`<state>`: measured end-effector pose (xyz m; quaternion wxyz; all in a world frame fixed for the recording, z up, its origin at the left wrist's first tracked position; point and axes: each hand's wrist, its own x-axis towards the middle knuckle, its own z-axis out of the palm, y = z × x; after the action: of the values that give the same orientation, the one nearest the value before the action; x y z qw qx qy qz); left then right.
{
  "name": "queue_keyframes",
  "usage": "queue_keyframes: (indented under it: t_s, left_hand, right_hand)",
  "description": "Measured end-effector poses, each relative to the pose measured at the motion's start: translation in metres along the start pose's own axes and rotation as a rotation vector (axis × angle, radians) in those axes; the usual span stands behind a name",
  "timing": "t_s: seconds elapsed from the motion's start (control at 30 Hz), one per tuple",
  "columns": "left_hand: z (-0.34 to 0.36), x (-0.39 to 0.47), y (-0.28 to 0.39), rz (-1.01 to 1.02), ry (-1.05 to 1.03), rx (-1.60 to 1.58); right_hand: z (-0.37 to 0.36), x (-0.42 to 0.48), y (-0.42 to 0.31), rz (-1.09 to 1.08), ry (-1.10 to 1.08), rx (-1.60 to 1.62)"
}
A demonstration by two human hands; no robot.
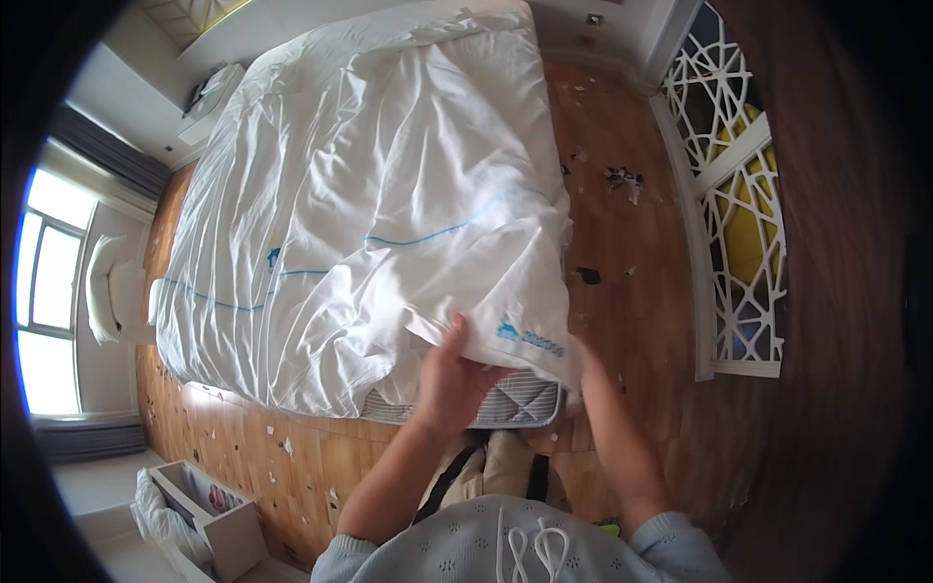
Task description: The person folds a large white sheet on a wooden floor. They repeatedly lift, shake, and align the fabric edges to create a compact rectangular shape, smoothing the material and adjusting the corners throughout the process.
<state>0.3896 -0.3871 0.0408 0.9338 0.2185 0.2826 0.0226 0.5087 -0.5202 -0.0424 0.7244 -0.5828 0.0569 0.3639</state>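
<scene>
A white bed sheet (466, 153) with blue line trim covers most of the bed in loose folds. My left hand (452, 386) grips its near edge, thumb on top and fingers beneath. Close to the sheet's near right corner is my right hand (577, 358), mostly hidden by the cloth, so its grip does not show. Between the hands the raised corner bears a blue print with lettering. Below it, the corner of a grey striped quilted mattress (521, 401) is exposed, just in front of my legs.
Scraps litter the wooden floor (612, 233), including a dark piece (587, 275). A white lattice partition (736, 218) stands at right. At lower left is a white cabinet (237, 539) with an open compartment and pale fabric (168, 521) beside it. A bedside table (211, 102) adjoins the bed's far left.
</scene>
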Motion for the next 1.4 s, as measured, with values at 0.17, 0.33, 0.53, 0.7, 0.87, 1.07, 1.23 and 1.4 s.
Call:
queue_keyframes:
  t_s: [0.17, 0.33, 0.53, 0.7, 0.87, 1.07, 1.23, 1.4]
  left_hand:
    - [-0.037, -0.003, -0.036, -0.002, 0.192, 0.132]
    - [-0.037, -0.004, -0.061, -0.079, 0.160, 0.271]
    - [-0.062, 0.015, -0.077, -0.156, 0.198, -0.003]
    - [-0.058, 0.030, -0.060, 0.054, 0.006, -0.453]
    - [-0.101, 0.054, -0.064, 0.393, 0.310, -0.382]
    - [-0.070, -0.024, -0.095, 0.671, 0.853, 0.079]
    - [-0.019, -0.109, -0.196, 0.589, 0.831, 0.462]
    - [-0.113, -0.059, -0.339, -0.097, 0.797, 0.301]
  right_hand:
    - [-0.015, -0.059, 0.050, 0.449, -0.415, 0.737]
    - [-0.043, -0.076, 0.033, 0.258, 0.006, 0.289]
    - [-0.014, -0.155, -0.040, -0.343, 0.312, -0.182]
    - [-0.026, -0.170, -0.072, -0.376, 0.276, 0.022]
    - [-0.033, -0.170, -0.099, -0.466, 0.156, 0.094]
    - [-0.116, -0.152, -0.117, -0.512, 0.100, -0.001]
    - [-0.257, -0.103, -0.080, -0.230, 0.207, -0.439]
    - [-0.367, -0.088, -0.001, 0.178, 0.412, -0.819]
